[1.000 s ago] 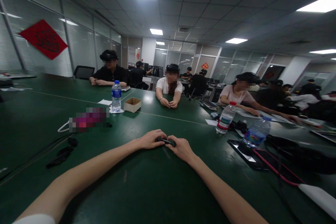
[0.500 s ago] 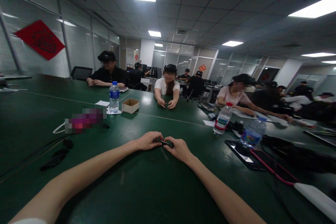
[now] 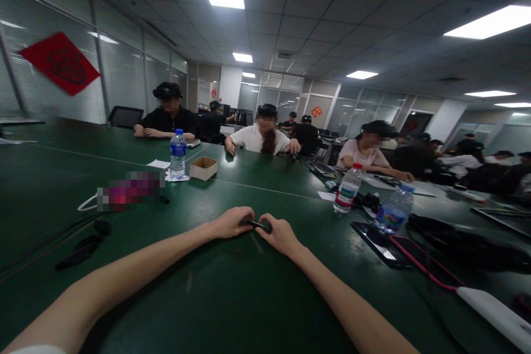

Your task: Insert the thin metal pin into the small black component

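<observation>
Just above the green tabletop (image 3: 224, 282), a small, thin dark object (image 3: 258, 225) lies between my two hands; its kind is too small to make out. My left hand (image 3: 233, 222) pinches its left end, fingers curled over it. At the other end, my right hand (image 3: 279, 233) holds it between thumb and fingers. The hands almost touch, and both forearms reach in from the lower corners. Parts of the object are hidden behind my fingers.
An open cardboard box (image 3: 203, 169) and a blue-capped bottle (image 3: 178, 155) stand beyond my left hand. To the right are a red-capped bottle (image 3: 347, 191), another bottle (image 3: 394, 213), a dark tablet (image 3: 375, 243) and a white power strip (image 3: 493, 315). Cables lie at left. Co-workers sit around.
My hands keep their grip on the dark object. The view has shifted slightly. The person opposite has spread their hands apart, and the person at right has drawn an arm back.
</observation>
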The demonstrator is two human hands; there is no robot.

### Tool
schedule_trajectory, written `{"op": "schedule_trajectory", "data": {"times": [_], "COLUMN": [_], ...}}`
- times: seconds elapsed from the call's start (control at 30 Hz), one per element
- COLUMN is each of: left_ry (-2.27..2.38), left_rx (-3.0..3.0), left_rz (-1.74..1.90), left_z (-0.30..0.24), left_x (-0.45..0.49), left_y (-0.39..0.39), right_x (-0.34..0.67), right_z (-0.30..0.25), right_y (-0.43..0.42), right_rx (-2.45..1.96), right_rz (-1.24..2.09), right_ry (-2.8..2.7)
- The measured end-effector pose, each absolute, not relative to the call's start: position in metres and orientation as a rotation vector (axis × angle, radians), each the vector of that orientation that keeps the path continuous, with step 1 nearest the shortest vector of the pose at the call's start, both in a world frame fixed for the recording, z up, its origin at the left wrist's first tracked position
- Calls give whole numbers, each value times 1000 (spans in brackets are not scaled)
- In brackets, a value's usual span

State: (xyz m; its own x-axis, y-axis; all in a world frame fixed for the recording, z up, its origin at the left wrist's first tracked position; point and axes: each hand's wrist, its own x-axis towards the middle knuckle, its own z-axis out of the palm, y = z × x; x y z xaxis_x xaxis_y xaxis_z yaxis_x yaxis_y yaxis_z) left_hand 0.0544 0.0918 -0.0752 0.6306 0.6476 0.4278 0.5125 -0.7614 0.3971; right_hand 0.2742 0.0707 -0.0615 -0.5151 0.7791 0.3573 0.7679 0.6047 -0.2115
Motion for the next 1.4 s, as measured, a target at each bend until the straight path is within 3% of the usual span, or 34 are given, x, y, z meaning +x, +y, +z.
{"op": "schedule_trajectory", "data": {"times": [0.4, 0.73, 1.4], "left_ry": [829, 713, 702], "left_rx": [2504, 1403, 1389], "left_rz": [912, 1081, 976], "left_z": [-75, -93, -86], "left_x": [54, 45, 48], "left_y": [92, 132, 125], "right_x": [275, 272, 271], "right_z": [-67, -60, -61], "right_y": [75, 66, 67], "right_rx": [-1440, -1345, -1200], "right_rz": [-60, -42, 10], "right_ry": [-2158, -2318, -2439]}}
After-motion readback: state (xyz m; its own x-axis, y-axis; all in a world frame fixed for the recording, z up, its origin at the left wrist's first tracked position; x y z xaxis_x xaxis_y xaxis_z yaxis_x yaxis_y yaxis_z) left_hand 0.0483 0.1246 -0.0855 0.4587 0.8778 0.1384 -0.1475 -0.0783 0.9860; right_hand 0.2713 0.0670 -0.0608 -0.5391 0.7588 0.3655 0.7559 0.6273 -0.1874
